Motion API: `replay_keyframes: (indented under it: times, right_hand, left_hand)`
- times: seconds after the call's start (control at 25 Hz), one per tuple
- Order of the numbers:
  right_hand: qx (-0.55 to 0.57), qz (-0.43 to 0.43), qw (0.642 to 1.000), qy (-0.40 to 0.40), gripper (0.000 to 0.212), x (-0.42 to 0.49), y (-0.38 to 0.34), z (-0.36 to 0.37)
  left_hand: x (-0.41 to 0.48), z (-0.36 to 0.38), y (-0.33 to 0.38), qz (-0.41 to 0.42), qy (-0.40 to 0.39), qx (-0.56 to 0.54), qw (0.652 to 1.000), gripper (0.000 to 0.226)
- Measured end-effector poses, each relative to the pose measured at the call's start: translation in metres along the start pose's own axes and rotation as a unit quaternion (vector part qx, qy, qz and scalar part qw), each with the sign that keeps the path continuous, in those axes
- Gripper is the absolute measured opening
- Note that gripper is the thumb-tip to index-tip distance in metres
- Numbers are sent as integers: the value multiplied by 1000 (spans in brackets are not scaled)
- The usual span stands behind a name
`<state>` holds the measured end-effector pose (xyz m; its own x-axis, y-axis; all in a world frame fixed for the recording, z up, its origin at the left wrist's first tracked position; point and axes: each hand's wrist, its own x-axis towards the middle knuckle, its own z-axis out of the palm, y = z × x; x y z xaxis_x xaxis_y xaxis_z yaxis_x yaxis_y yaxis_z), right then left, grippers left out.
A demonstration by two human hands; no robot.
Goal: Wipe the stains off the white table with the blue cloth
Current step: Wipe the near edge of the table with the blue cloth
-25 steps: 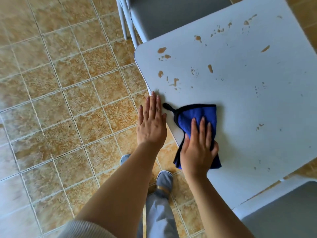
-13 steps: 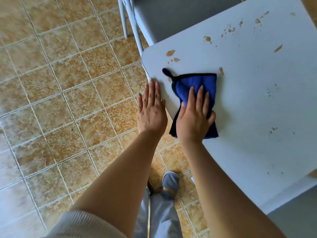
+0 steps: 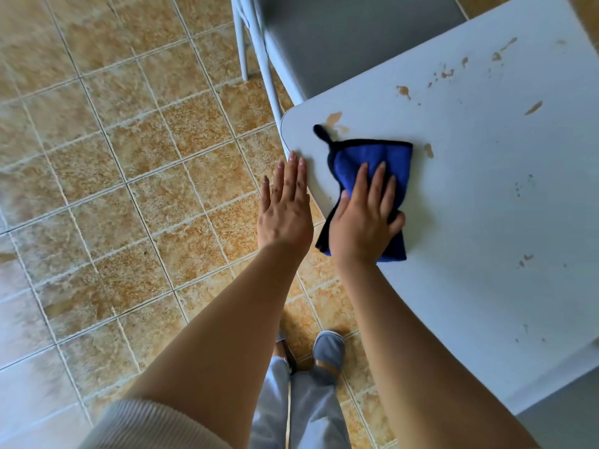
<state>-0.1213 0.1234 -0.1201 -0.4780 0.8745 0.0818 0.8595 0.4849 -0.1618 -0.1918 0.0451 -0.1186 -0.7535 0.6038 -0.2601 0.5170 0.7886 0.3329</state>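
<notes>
The white table (image 3: pixel 486 222) fills the right side of the view. Brown stains (image 3: pixel 334 119) lie near its far left corner, with more scattered towards the far right. The blue cloth (image 3: pixel 382 157), black-edged with a small loop, lies flat near the table's left edge. My right hand (image 3: pixel 366 218) presses flat on the cloth's near half, fingers spread. Flat, with fingers together and nothing in it, my left hand (image 3: pixel 285 209) has its fingertips at the table's left edge.
A grey chair (image 3: pixel 340 37) with white legs stands at the table's far side. A second grey seat (image 3: pixel 564 426) shows at the bottom right. Tan floor tiles (image 3: pixel 129 189) cover the left. My feet (image 3: pixel 327 351) stand by the table's near edge.
My right hand pushed the cloth away from me along the left edge towards the far corner, covering several stains. My left hand slid forward alongside it.
</notes>
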Motion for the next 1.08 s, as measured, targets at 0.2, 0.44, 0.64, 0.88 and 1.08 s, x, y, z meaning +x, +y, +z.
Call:
replay_keyframes:
  times: [0.2, 0.44, 0.64, 0.88, 1.08]
  right_hand:
    - [-42, -61, 997, -26, 50, -58, 36, -15]
    - [-13, 63, 998, -6, 50, -6, 58, -13]
    - [-10, -112, 993, -22, 49, -16, 12, -8]
    - [-56, -169, 982, -69, 51, -49, 86, -33]
    - [-31, -57, 998, -28, 48, 27, 63, -17]
  left_hand:
    - [-1, -4, 6, -18, 1, 10, 1000, 74]
    - [1, -6, 14, -46, 3, -51, 998, 71]
    - [2, -3, 16, -66, 27, -124, 990, 55]
    - [2, -3, 14, -100, 56, -146, 983, 53]
    - [30, -2, 21, -143, 58, -118, 981, 57]
